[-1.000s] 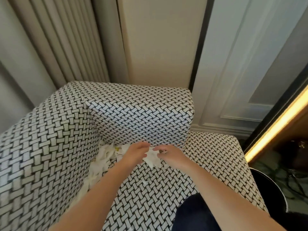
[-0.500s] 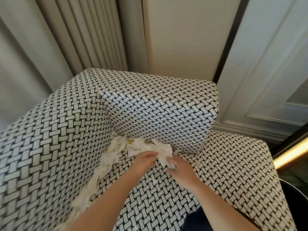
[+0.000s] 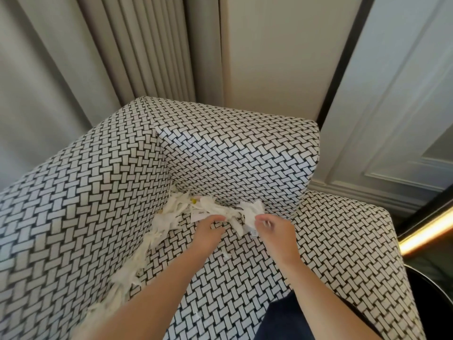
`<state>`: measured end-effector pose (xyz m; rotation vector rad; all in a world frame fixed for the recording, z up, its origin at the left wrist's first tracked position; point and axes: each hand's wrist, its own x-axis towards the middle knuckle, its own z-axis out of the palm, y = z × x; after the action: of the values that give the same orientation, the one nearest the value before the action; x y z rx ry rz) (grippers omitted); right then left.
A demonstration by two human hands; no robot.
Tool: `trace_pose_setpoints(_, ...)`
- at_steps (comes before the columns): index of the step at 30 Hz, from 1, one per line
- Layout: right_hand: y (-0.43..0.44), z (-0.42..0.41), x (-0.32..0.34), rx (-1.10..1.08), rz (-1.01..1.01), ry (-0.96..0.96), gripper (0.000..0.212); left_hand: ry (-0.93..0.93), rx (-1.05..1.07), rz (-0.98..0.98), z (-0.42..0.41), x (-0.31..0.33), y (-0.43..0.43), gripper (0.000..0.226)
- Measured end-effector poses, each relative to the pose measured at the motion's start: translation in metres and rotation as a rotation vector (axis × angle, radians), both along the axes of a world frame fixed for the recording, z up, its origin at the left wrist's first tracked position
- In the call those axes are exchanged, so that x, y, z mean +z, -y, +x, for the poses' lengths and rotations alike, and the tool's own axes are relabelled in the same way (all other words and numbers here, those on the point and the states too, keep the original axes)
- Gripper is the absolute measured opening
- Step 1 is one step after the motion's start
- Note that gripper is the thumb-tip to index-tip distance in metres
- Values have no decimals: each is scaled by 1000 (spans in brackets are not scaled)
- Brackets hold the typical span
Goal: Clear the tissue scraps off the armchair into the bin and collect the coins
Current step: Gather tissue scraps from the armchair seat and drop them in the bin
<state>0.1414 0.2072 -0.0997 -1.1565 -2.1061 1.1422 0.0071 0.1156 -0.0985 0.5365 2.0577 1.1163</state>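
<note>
White tissue scraps [image 3: 210, 212] in the woven armchair [image 3: 245, 158] seat's back corner are gathered: left hand [image 3: 208, 233] curled over them, right hand [image 3: 274, 231] pinching a clump.

Around us: curtain, wall, panelling, a lit strip

At upper left we see a pale curtain [image 3: 137, 52] hanging in long upright folds, and beside it a plain cream wall [image 3: 277, 50]. A thin black strip [image 3: 343, 55] runs slantwise between that wall and the white moulded panel [image 3: 402, 114] on our right, which ends in a stepped skirting [image 3: 355, 195]. Lower right, a warm light bar [image 3: 426, 231] glows along a dark frame. Under it we make out a dark curved rim [image 3: 438, 288]. Dark blue cloth [image 3: 282, 317] shows at the bottom edge.
</note>
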Motion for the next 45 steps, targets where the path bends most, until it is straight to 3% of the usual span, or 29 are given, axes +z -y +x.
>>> trace_pose_setpoints(4,0,10,6,-108,-20,-109,10,-301,-29,-70,0,-8,-7,32)
trace_pose_setpoints(7,0,13,6,-155,-29,-132,6,-578,-170,-245,-5,-5,-10,41)
trace_pose_setpoints(9,0,15,6,-167,-34,-127,7,-670,-293,-314,-9,-3,-14,50)
trace_pose_setpoints(16,3,17,10,-181,-64,-170,19,-627,-643,-514,-18,-8,-17,57)
trace_pose_setpoints(21,1,15,5,-191,-58,-184,27,-542,-557,-404,-17,-13,-8,55)
trace_pose_setpoints(26,0,18,4,-260,-75,-185,26,-605,-554,-364,-16,-13,-4,49)
trace_pose_setpoints(31,4,22,11,-336,-82,-222,25,-743,-461,-159,-9,-10,0,43)
trace_pose_setpoints(33,6,26,16,-339,-88,-229,22,-718,-443,-61,-5,-1,-1,42)
trace_pose_setpoints(41,3,78,43,-416,-56,-332,23,-589,-555,95,38,53,-12,41)
trace_pose_setpoints(45,-1,132,71,-410,53,-285,16,-598,-609,131,77,75,-25,41)
